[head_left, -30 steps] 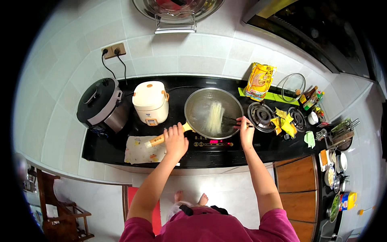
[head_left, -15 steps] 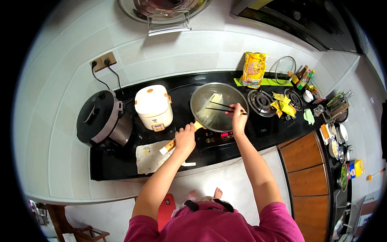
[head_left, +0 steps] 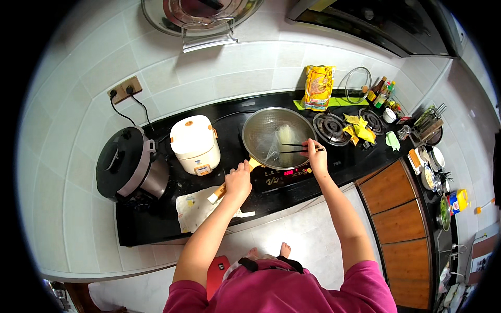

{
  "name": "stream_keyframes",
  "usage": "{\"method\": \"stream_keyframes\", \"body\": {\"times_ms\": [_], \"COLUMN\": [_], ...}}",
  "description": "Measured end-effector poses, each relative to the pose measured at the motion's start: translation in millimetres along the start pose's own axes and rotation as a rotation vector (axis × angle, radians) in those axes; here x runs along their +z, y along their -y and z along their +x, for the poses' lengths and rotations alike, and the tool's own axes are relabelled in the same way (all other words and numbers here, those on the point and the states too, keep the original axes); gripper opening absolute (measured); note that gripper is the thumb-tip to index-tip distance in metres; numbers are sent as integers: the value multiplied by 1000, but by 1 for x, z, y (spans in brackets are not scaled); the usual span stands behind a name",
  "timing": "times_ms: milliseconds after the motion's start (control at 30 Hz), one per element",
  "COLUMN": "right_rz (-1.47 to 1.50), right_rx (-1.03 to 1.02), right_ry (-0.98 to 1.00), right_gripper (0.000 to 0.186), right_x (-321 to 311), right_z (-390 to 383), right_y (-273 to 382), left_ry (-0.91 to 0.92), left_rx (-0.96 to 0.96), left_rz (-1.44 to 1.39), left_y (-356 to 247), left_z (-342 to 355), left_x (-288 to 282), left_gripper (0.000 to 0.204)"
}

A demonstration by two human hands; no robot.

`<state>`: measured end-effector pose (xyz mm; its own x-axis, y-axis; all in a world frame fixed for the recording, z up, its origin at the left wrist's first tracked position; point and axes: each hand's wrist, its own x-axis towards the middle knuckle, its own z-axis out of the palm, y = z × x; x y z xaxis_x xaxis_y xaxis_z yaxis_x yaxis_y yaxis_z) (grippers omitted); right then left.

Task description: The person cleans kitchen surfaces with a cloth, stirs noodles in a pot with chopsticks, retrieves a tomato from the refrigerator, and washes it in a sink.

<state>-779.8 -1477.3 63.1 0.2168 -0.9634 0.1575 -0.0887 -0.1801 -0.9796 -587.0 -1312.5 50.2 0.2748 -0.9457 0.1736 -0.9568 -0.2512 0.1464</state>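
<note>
My left hand is closed around the light wooden handle of a deep frying pan. The pan sits on a black induction cooker with a lit red display. In it lies a bundle of pale noodles in what looks like clear water. My right hand grips a pair of dark chopsticks over the pan's right side. Their tips are at the noodles, slightly apart from each other.
Left of the pan stand a white rice cooker and a large pressure cooker. A patterned cloth lies by the counter's front edge. To the right are coil burners, yellow wrappers, a yellow bag and several bottles.
The noodle bundle has shifted right in the pan and lies straighter. The chopstick tips have moved right and nearer to me. My left hand stays on the handle; the view has shifted slightly.
</note>
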Motion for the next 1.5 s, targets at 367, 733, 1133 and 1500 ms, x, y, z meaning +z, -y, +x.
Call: {"method": "stream_keyframes", "body": {"times_ms": [367, 733, 1133, 1500], "right_rz": [-22, 247, 354, 295], "right_rx": [-94, 107, 127, 84], "right_ry": [-43, -115, -132, -65], "right_gripper": [34, 36, 36, 34], "right_x": [-36, -10, 28, 64], "right_z": [10, 20, 17, 19], "right_y": [39, -25, -6, 6], "left_ry": [-17, -15, -41, -27], "left_rx": [-9, -21, -13, -23], "left_rz": [-13, -18, -2, 25], "left_y": [4, 0, 2, -1], "left_z": [0, 0, -1, -1], "left_x": [4, 2, 6, 2], "left_gripper": [45, 47, 50, 50]}}
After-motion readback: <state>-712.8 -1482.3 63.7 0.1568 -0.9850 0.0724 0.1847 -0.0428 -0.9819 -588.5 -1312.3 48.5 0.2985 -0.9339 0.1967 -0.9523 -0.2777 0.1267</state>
